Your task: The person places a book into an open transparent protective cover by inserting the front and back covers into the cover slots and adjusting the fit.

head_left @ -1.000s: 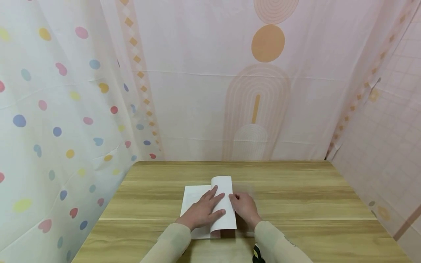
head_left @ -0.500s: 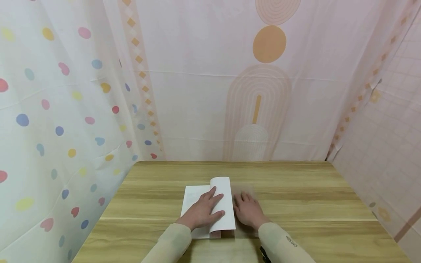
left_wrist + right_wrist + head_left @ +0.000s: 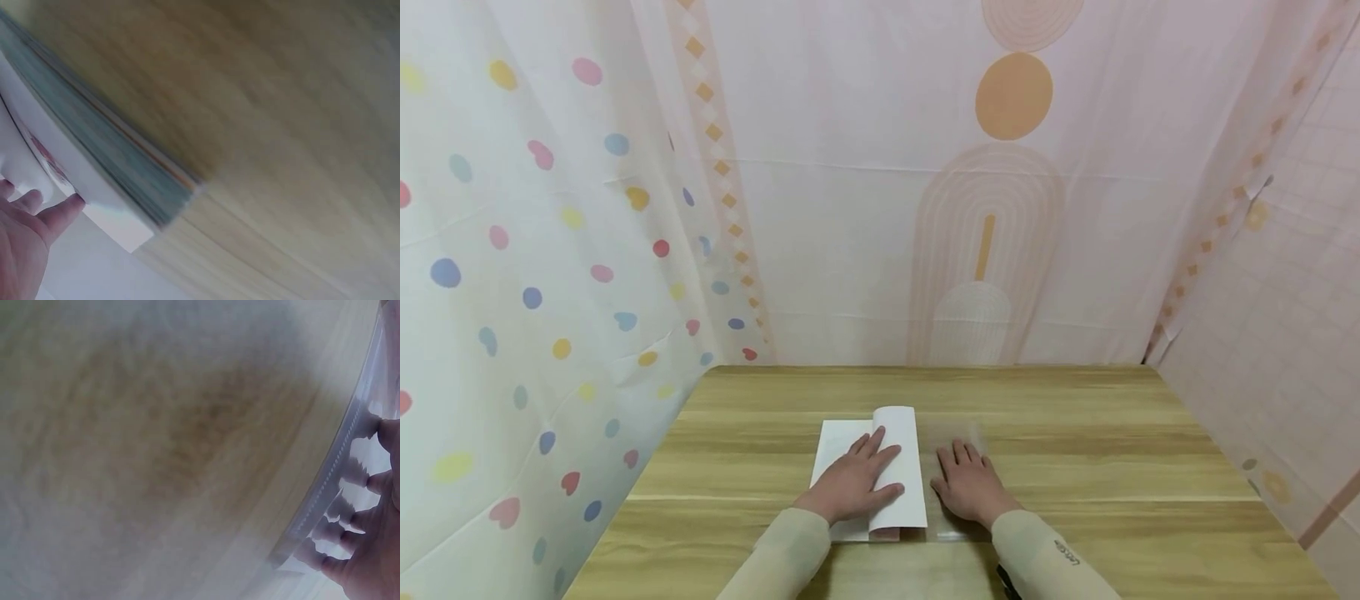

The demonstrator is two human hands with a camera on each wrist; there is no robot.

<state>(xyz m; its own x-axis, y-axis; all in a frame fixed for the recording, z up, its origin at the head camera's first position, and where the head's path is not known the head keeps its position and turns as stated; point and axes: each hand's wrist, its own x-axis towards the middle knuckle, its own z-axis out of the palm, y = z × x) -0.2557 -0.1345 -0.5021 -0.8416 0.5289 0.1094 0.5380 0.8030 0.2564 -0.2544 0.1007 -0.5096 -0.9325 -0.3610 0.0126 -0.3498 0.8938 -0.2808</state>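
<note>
A book with a white cover [image 3: 833, 442] lies on the table, its thick page edges [image 3: 125, 150] showing in the left wrist view. A white sheet or cover flap [image 3: 904, 507] curls over its right part. My left hand [image 3: 853, 485] rests on this flap, fingers spread. Right of the book lies a clear plastic sheet [image 3: 951, 530], seemingly a book jacket; a dotted seam runs along its edge [image 3: 331, 469] in the right wrist view. On this plastic rests my right hand [image 3: 972, 490], fingers extended. What lies beneath the flap is mostly hidden.
The wood-grain table [image 3: 760, 467] extends on both sides and behind the book. A patterned curtain [image 3: 850, 250] hangs at the table's back edge, with a dotted curtain [image 3: 587, 333] at left and another curtain [image 3: 1270, 350] at right.
My right hand has let go of the flap's right edge, moved right and flattened onto the clear plastic. The left hand and the flap have shifted slightly left.
</note>
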